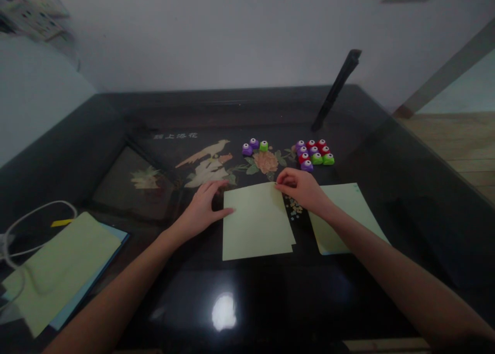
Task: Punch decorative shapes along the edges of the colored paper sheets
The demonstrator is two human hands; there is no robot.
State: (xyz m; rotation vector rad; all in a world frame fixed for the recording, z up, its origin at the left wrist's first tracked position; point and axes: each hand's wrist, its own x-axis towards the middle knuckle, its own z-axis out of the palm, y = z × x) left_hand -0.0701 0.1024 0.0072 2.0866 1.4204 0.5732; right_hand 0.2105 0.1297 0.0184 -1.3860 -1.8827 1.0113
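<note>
A pale green sheet of paper (256,222) lies flat on the dark glossy table (247,297) in front of me. My left hand (201,207) rests at the sheet's left edge with fingers stretched flat against it. My right hand (301,188) pinches the sheet's upper right corner between thumb and fingers. A second pale green sheet (348,217) lies to the right, partly under my right forearm. Small paper cut-outs (294,208) are scattered between the two sheets.
Two clusters of small coloured punches stand beyond the paper: a few purple and green (255,146), several red, purple and green (315,154). A black stand (335,90) leans at the back. Green and blue sheets (58,269) and a white cable (23,230) lie at the left.
</note>
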